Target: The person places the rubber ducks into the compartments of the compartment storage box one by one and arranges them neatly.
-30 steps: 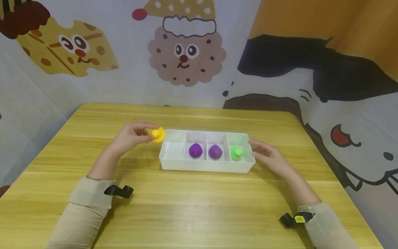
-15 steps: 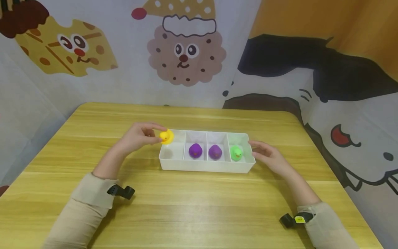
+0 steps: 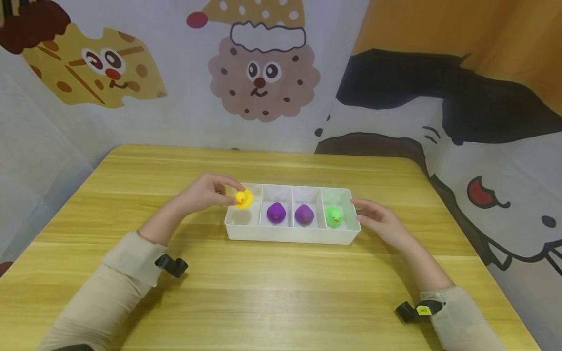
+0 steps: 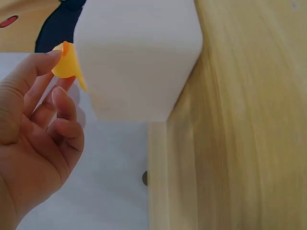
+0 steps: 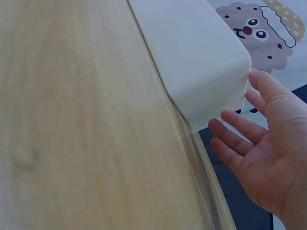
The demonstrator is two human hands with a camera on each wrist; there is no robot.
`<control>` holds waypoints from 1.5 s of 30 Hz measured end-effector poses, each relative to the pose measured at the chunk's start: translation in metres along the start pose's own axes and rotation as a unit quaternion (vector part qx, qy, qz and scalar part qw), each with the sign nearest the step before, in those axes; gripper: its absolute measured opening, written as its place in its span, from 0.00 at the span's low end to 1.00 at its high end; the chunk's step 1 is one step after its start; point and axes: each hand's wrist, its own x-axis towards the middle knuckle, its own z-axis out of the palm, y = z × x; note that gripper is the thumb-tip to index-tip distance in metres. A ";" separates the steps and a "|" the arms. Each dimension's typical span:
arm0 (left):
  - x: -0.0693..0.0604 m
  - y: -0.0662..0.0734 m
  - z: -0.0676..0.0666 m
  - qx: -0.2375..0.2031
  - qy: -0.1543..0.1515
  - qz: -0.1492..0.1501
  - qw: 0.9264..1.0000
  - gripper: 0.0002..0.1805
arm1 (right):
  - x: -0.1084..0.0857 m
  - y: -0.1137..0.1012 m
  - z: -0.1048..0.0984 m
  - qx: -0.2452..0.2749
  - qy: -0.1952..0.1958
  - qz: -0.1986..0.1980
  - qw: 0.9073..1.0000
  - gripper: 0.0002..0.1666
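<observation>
My left hand (image 3: 204, 195) pinches a yellow rubber duck (image 3: 243, 198) between thumb and fingertips, over the leftmost compartment of a white divided box (image 3: 290, 234). In the left wrist view the duck (image 4: 65, 61) shows partly beside the box's end wall (image 4: 139, 72). Two purple ducks (image 3: 276, 213) sit in the middle compartments, one in each. A green duck (image 3: 334, 216) sits in the rightmost one. At the box's right end, my right hand (image 3: 382, 222) rests with relaxed fingers against the end. Its thumb (image 5: 268, 86) touches the corner in the right wrist view.
The box stands on a wood-grain table (image 3: 272, 292). Behind the table hangs a cloth (image 3: 184, 122) printed with cartoon figures. Each sleeve carries a black wrist camera, the left one (image 3: 173, 265) and the right one (image 3: 417, 310).
My left hand has carried the yellow duck rightward, from beside the box's left end to over the leftmost compartment. The right hand, the box and the other ducks stay where they were.
</observation>
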 end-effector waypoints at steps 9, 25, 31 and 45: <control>0.010 -0.005 0.005 0.007 -0.029 -0.004 1.000 0.16 | -0.001 0.000 0.001 0.000 0.003 -0.007 1.000 0.27; 0.018 -0.016 0.012 0.055 -0.053 0.025 0.997 0.14 | -0.002 -0.001 0.001 0.001 0.003 -0.006 1.000 0.27; 0.020 -0.019 0.014 0.066 -0.056 0.022 0.996 0.14 | -0.001 -0.003 0.001 0.003 0.004 -0.006 1.000 0.27; 0.026 -0.015 0.017 0.098 -0.081 0.007 0.992 0.14 | -0.001 -0.005 0.000 -0.006 0.001 -0.002 1.000 0.27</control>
